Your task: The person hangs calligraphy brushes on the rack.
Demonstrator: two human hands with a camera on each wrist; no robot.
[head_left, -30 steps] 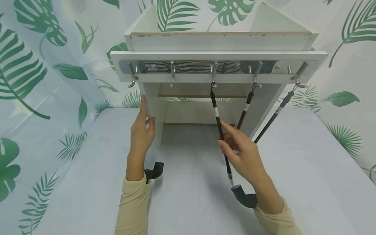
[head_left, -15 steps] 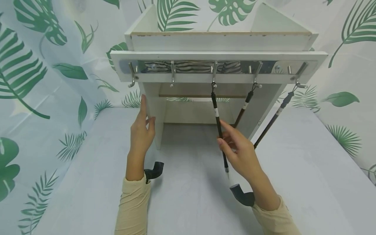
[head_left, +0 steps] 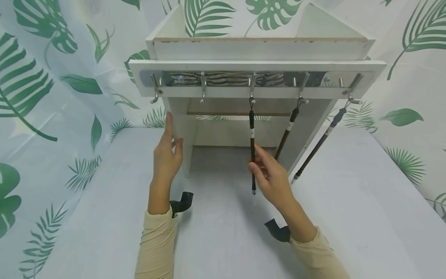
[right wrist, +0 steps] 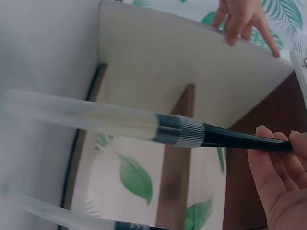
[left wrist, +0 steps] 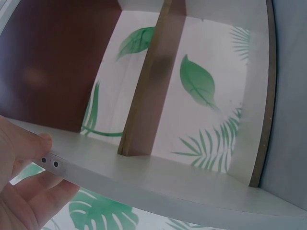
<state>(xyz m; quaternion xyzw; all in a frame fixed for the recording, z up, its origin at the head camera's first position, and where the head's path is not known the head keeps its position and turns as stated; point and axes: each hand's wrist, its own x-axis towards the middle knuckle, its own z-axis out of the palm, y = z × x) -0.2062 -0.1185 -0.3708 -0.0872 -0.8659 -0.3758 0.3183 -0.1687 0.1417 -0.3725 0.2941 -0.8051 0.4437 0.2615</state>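
Observation:
A dark calligraphy brush (head_left: 252,130) hangs by its loop from the middle metal hook (head_left: 253,87) of a white rack. My right hand (head_left: 273,178) pinches its handle between thumb and fingers, and the brush stands nearly vertical. In the right wrist view a clear cap (right wrist: 86,115) covers the bristles. My left hand (head_left: 165,159) holds the front edge of the rack's left side panel (left wrist: 158,187), thumb on the inner face and fingers on the outer. Behind and right of my right hand hang a second brush (head_left: 287,131) and a third brush (head_left: 318,143).
The white hook board (head_left: 223,93) runs across the rack's front, with two bare hooks at left. An open box top (head_left: 261,50) rises above it. Below lies the pale table (head_left: 216,240); leaf-patterned sheeting (head_left: 73,116) surrounds the rack.
My right hand has moved left and slightly up with the brush, which has swung from a slant to nearly vertical. More of the third brush shows. The left hand stays on the panel.

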